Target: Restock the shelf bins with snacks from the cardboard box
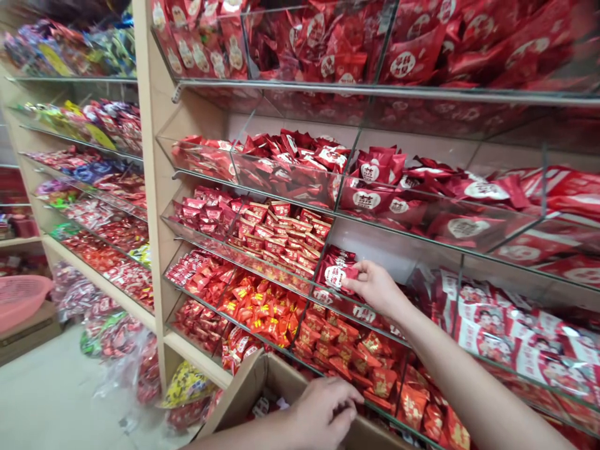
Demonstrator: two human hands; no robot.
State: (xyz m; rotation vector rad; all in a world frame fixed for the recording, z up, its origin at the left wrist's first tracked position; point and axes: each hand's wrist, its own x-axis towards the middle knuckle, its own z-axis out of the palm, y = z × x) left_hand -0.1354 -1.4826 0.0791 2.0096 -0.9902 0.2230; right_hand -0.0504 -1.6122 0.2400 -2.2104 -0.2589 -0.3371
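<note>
A pink basket point(23, 297) sits at nine o'clock, a cardboard box point(244, 382) at six; over it the left hand point(323, 409) curls, its grip impossible to tell. A red packet point(335, 276), toward five, is pinched by the right hand point(379, 286).

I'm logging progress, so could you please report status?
Right hand pinching shiny dark-red, white-labelled packet. Left hand over open brown cardboard box. Nothing visibly blocking right hand.

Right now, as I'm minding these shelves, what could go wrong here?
The packet in the right hand might slip, since the grip seems to pinch only its edge. The left hand is at the edge of the box and could nudge it.
</note>
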